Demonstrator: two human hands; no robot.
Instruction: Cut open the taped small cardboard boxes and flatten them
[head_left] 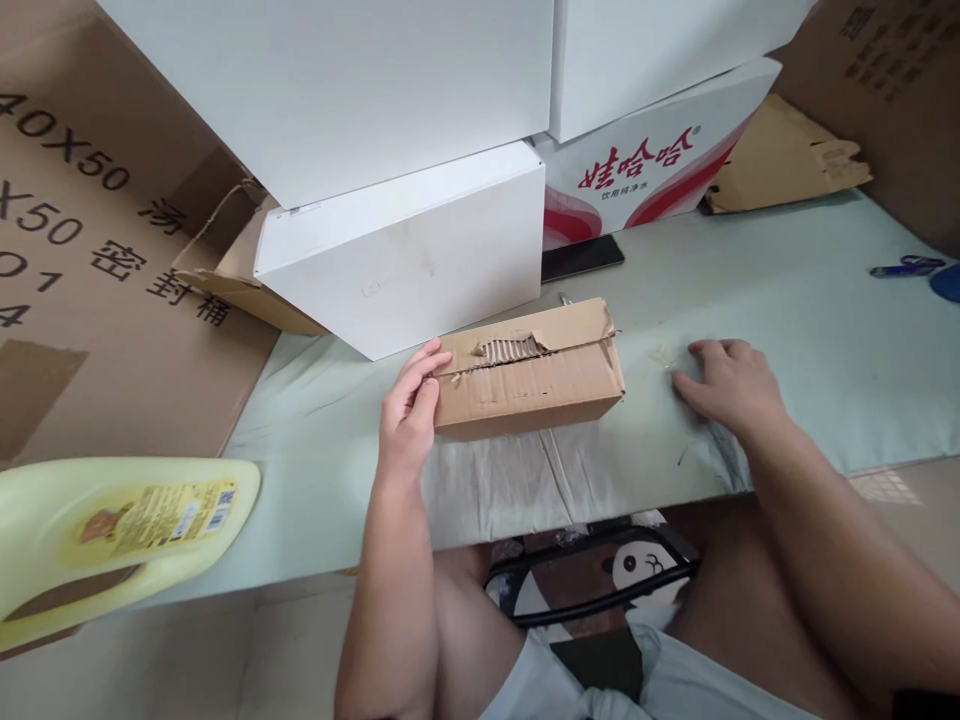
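A small brown cardboard box lies on the pale green table cover in front of me. Along its top seam the paper is torn, and corrugated ridges show through. My left hand grips the box's left end, thumb on the near side and fingers over the top edge. To the right of the box, my right hand rests low over the cloth, thumb and fingers apart, with nothing visible in it. Just left of its fingertips is a small clear scrap, perhaps tape.
White boxes and a red-and-white carton are stacked behind. A dark flat object lies by them. Large cartons flank the left; a yellow bottle lies front left. Blue-handled scissors sit far right.
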